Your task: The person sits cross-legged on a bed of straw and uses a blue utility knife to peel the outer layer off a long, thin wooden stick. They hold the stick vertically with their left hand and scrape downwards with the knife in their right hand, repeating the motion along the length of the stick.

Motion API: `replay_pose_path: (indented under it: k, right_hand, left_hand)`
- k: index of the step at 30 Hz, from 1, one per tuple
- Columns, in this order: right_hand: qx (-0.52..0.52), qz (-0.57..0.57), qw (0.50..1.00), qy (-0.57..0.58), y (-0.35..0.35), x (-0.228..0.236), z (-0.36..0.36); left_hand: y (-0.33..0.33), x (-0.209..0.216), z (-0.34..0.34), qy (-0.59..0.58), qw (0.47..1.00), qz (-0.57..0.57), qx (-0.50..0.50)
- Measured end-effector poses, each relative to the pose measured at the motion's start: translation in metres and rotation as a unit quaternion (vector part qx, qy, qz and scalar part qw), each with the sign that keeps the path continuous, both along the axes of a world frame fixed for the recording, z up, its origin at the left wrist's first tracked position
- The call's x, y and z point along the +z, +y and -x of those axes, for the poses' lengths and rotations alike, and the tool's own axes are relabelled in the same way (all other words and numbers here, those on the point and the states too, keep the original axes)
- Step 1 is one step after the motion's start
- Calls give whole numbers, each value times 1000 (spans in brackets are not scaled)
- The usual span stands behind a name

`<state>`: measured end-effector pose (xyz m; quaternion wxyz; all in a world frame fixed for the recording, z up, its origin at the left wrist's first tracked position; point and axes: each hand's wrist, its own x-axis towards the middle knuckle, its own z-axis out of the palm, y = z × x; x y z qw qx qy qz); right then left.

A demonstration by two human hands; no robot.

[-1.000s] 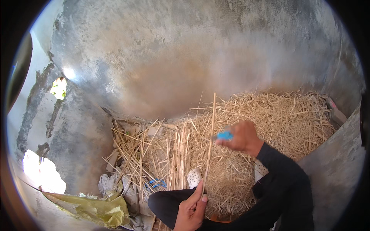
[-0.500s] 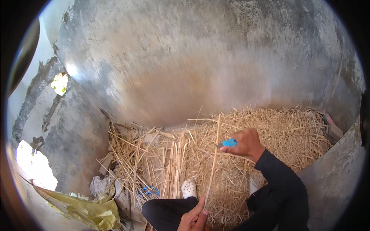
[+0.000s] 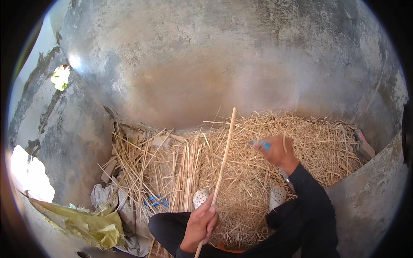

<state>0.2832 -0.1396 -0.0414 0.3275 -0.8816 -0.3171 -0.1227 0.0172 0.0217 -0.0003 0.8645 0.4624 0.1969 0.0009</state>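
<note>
A left hand point(image 3: 202, 224) closes around a long, pale stick point(image 3: 226, 159) at the lower center of the frame, the stick slanting up and slightly right until its tip stands against the foot of the wall. To its right, a right hand point(image 3: 277, 151) clenches a small blue-handled tool point(image 3: 261, 145), blurred, its working end pointing left and apart from the stick. A dark sleeve point(image 3: 313, 185) runs from that wrist to the lower right.

Below the hands, a deep, tangled layer of straw-colored shavings point(image 3: 301, 142) covers the floor from the center to the right of the frame, heaped along the wall. Two white shoes with holes, one at left point(image 3: 200, 198) and one at right point(image 3: 277, 197), rest among the litter. Left of center, split sticks point(image 3: 187, 176) lie roughly side by side, with looser ones point(image 3: 135, 163) crisscrossing beyond them. A blue object point(image 3: 155, 201), too small to identify, sits among them near a crumpled gray cloth point(image 3: 102, 195). A yellowish-green sheet point(image 3: 86, 221) sags across the lower left.

A stained gray wall point(image 3: 193, 56) fills the upper frame, brownish and smooth at its middle, blotched toward the top. Daylight glares through a large ragged hole point(image 3: 32, 174) at left and a smaller one point(image 3: 60, 77) at upper left. A block point(image 3: 365, 146) leans at the right edge of the heap.
</note>
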Motion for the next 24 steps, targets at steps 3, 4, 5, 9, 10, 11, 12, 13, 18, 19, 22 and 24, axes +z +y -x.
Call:
replay_pose_path:
  k: [3, 4, 5, 9, 10, 11, 12, 13, 18, 19, 22, 24]
  right_hand:
    - [93, 21, 994, -51, 15, 9, 38]
    - [110, 26, 991, -71, 14, 10, 41]
    - [105, 25, 991, -77, 13, 12, 38]
    - [59, 20, 994, -95, 6, 9, 25]
    - [44, 16, 994, -99, 6, 9, 23]
    - [60, 23, 993, -100, 3, 10, 26]
    - [79, 30, 991, -102, 2, 16, 33]
    - [96, 38, 989, -104, 1, 20, 36]
    - [4, 13, 997, -75, -4, 11, 0]
    - [2, 5, 998, -66, -6, 15, 0]
    - [65, 28, 996, -60, 3, 19, 25]
    - [112, 31, 991, -64, 14, 17, 45]
  left_hand:
    - [0, 4, -12, 7, 998, -17, -61]
    - [-2, 3, -13, 1, 998, -7, -64]
    - [-5, 2, -12, -5, 998, 3, -65]
    - [-15, 0, -7, -14, 997, 46, -58]
    - [-17, 0, -6, -15, 997, 43, -59]
    - [-22, 0, -7, -8, 995, 87, -51]
    - [-26, 1, -6, -6, 995, 86, -41]
    - [-30, 2, -5, -2, 996, 85, -31]
    - [-41, 11, 4, 13, 999, 13, -48]
    - [-37, 10, 0, 23, 998, 2, -55]
    - [-30, 5, -3, 12, 999, 43, -23]
    - [-28, 1, -2, -17, 998, 52, -15]
